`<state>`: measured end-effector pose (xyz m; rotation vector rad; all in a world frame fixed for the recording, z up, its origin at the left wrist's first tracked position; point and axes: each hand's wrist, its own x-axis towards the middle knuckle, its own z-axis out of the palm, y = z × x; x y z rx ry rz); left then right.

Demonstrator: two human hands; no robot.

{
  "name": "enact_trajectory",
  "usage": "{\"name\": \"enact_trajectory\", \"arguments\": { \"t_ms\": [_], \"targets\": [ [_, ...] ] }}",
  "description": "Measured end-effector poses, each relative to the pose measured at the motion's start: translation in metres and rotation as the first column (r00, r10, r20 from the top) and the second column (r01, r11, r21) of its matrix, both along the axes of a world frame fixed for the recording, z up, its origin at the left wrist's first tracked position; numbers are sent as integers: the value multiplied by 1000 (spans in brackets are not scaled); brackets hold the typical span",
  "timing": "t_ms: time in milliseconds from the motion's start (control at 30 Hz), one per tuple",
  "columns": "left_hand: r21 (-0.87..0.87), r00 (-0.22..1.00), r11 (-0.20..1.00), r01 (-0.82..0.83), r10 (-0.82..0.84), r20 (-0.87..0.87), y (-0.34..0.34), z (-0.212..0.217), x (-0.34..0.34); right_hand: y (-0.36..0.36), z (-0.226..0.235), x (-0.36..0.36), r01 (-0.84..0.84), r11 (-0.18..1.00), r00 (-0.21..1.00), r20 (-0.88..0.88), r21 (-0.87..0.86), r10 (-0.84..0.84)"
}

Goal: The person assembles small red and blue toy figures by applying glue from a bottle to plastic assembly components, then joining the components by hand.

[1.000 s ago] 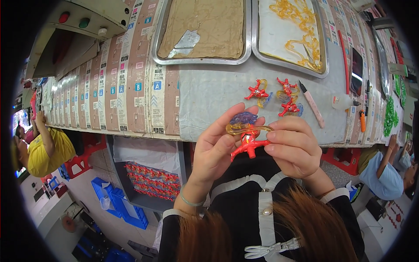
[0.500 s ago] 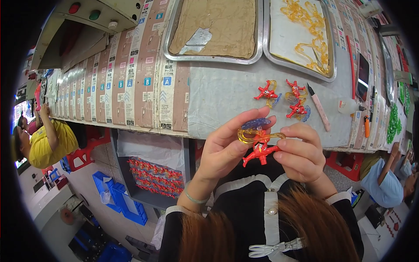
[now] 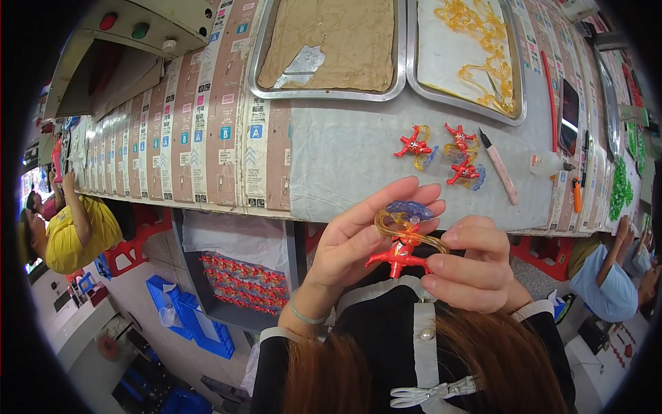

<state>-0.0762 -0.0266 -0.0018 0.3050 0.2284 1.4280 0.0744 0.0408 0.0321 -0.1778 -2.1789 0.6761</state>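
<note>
Between my hands, above my lap at the table's near edge, is a small red toy figure (image 3: 398, 255) with limbs spread. A clear yellow looped strip (image 3: 431, 239) curves across it, and a clear blue piece (image 3: 408, 209) sits at its top. My left hand (image 3: 345, 241) is closed lightly round the blue piece and the loop's left end, thumb in front. My right hand (image 3: 477, 265) pinches the loop's right end and one red limb. Beyond them, three similar red figures with yellow and blue parts lie on the grey sheet, one of them a red figure (image 3: 414, 145) at the left.
Two metal trays stand behind: one lined with brown material (image 3: 331, 94), the other holding yellow strips (image 3: 476, 34). A pink-handled pen-like tool (image 3: 501, 172), small bottle (image 3: 543, 164) and orange-handled tool (image 3: 577, 196) lie right. A drawer (image 3: 238, 314) of red figures is below left. Other people sit at both sides.
The red figure has tipped more upright and shifted slightly left and down in my hands. My right hand has moved a little down and left; both hands keep their hold.
</note>
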Motion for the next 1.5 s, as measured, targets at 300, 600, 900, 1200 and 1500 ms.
{"name": "enact_trajectory", "arguments": {
  "t_ms": [300, 600, 900, 1200, 1500],
  "targets": [
    [-86, 962, 979, -182, 160, -221, -5, 10, 2, 0, -2, 1, 3, 962, 999, -38, -272, -14],
    [171, 355, 545, -821, 722, -594, -52, -15, -43, -17, -17, -26, -51, 681, 990, -127, -730, -62],
    [-343, 360, 281, -896, 10, -933, -204, -189, -126, -2, -19, -29, 149, 588, 983, 55, -795, -175],
    [-411, 256, 334, -849, -420, -871, -215, -256, -116, -4, -21, -28, 164, 588, 985, 95, -792, -147],
    [-373, -246, 514, -773, -784, -570, -191, -215, -131, 16, -19, -18, 300, 584, 944, 149, -754, -293]
  ]
}}
